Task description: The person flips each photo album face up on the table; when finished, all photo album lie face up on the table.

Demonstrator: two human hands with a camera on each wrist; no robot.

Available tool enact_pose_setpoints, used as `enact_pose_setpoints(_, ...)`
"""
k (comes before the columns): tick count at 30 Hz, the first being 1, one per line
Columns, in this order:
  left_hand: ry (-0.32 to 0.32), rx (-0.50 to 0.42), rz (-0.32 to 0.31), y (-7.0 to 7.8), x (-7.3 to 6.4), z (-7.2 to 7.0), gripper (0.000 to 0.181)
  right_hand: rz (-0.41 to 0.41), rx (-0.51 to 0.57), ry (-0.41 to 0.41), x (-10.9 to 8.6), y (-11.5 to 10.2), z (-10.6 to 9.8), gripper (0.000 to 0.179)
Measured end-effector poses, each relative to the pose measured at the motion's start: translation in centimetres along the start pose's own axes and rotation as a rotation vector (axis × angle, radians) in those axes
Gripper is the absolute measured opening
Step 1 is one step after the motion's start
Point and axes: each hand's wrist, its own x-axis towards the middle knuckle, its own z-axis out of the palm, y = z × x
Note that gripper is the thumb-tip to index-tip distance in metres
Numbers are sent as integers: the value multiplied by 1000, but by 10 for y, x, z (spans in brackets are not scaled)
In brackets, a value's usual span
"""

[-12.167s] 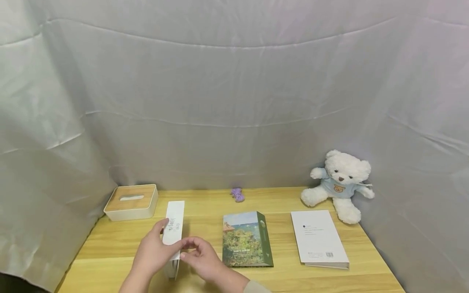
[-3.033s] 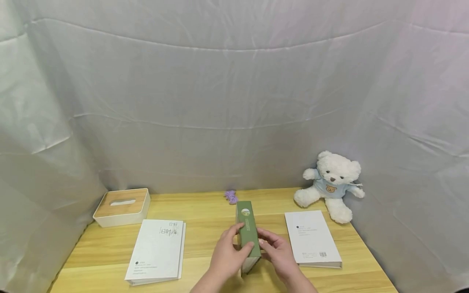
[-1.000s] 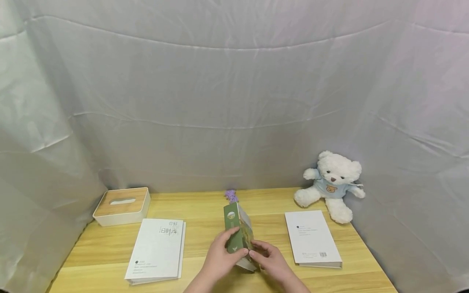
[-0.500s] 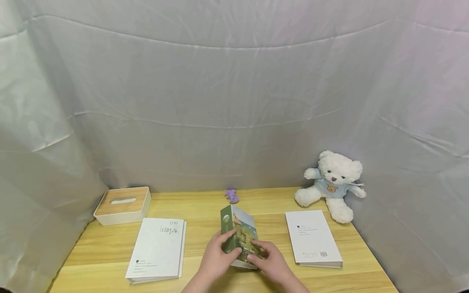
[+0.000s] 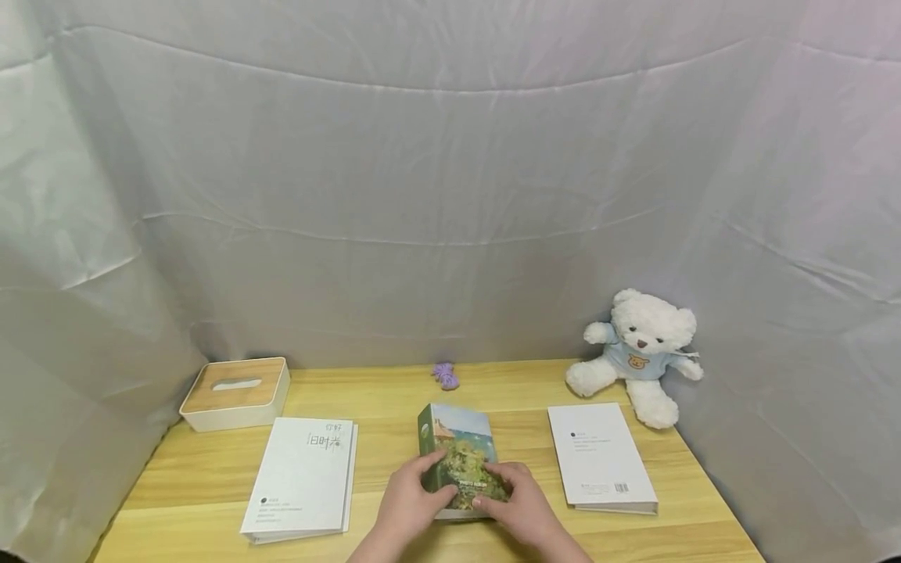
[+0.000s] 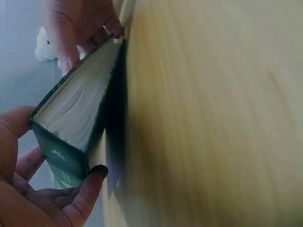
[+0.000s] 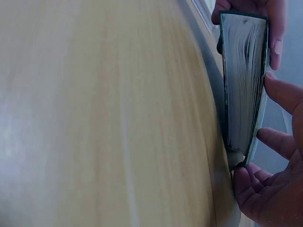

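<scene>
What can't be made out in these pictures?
What the photo album contains: all three views, hidden between its covers.
Purple object: head view, too small to identify.
Fine print on the rightmost white book: head view, too small.
Forearms: head view, cut off by the bottom edge.

Left hand: cut off, lower left, left wrist view
Right hand: cut off, lower right, right wrist view
Album: partly behind both hands, head view
White book, lower left: bottom lettering unreadably small
</scene>
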Motion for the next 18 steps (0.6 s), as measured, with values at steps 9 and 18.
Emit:
enact_pose_setpoints(9,-42,54,-15,-7,2,4,56,7,-105,10,1,4,4,70)
enact_pose_setpoints(18,-33,46,-37,-8,3,5,56,0,-133,4,1,5,5,72)
